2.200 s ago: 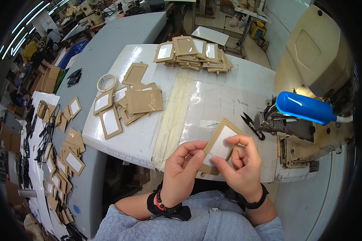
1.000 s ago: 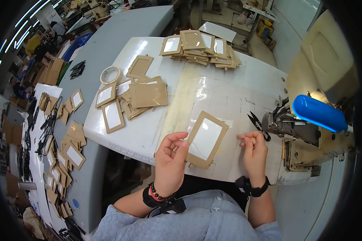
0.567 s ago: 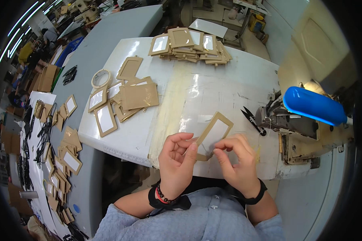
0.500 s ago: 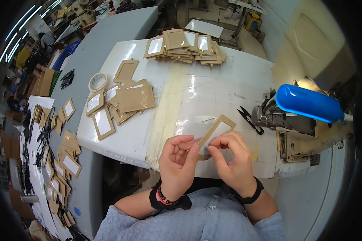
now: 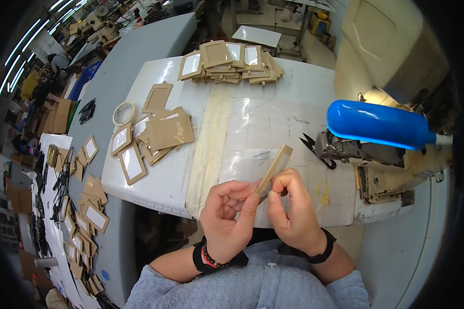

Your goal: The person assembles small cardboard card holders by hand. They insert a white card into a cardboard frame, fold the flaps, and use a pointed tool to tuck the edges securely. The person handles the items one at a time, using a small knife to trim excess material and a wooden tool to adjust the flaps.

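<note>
A tan card holder [image 5: 274, 167] with a clear window is held up over the near part of the white table, turned almost edge-on. My left hand [image 5: 227, 216] is closed on its lower left edge, thumb in front and fingers behind. On the other side my right hand [image 5: 294, 211] pinches at the holder's lower right part with thumb and forefinger. Whether a loose bit sits in that pinch is hidden by the fingers. To the left lies a loose heap of similar card holders [image 5: 172, 130], one with gold markings. Farther back stands a bigger pile of them [image 5: 216, 53].
Black thread snips [image 5: 318, 153] lie right of my hands, beside a sewing machine [image 5: 345, 147] under a blue rounded lamp-like part [image 5: 379, 123]. A tape roll [image 5: 123, 114] rests at the table's left. More card holders [image 5: 95, 216] and black cords cover the grey side table [image 5: 119, 242].
The card holder has turned from showing its window face to nearly edge-on. Both hands keep hold of it. The whole view has shifted slightly.
</note>
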{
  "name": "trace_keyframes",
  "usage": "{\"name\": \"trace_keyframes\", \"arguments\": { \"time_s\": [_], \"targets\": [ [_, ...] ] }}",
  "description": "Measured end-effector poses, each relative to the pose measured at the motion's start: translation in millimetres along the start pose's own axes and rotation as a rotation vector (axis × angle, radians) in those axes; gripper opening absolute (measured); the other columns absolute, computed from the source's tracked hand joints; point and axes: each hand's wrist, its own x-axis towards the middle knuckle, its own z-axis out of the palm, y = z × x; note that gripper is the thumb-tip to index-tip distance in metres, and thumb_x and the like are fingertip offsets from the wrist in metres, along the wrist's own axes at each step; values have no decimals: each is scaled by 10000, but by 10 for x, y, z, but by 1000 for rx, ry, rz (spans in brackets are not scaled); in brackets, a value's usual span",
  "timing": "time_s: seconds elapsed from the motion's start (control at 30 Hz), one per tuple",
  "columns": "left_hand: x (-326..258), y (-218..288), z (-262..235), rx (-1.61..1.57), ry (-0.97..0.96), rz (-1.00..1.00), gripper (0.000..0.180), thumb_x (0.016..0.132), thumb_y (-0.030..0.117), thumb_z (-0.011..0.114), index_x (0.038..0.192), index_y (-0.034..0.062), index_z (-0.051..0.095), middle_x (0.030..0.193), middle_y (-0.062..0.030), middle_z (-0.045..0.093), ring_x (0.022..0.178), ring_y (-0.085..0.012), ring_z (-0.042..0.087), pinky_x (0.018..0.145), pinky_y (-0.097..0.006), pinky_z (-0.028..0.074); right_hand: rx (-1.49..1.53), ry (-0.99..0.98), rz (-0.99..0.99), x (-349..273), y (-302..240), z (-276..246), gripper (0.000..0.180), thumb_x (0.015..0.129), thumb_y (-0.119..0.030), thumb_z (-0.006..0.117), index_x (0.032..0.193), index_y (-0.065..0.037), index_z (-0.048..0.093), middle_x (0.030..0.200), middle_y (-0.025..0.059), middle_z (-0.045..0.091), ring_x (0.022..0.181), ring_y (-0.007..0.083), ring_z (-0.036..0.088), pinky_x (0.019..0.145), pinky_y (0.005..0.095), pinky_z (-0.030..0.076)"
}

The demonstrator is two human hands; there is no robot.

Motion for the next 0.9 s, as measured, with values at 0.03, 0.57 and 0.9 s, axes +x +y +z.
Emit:
{"name": "trace_keyframes", "arguments": {
  "time_s": [0.03,0.57,0.9],
  "targets": [
    [14,20,-4,7,-6,-14,279,884,-60,600,1130,-49,468,988,-153,648,935,-164,651,791,-257,535,23,10,16,-9,-9,-7,139,826,18,572,922,-7,474,850,117,516,778,269,527,685,335,437],
    [134,271,-199,71,-46,-204,251,888,-45,594,1121,-41,502,906,-78,637,813,-85,638,670,-187,505,-90,-94,72,80,-282,-186,156,778,44,679,902,13,590,811,123,562,733,266,570,636,332,466],
    [127,246,-180,55,-29,-169,251,884,-37,609,1113,-51,506,898,-99,650,759,-81,638,612,-177,488,-184,-70,-117,100,-174,-52,137,829,52,610,862,7,485,848,136,517,698,287,516,608,340,438]
  ]
}}
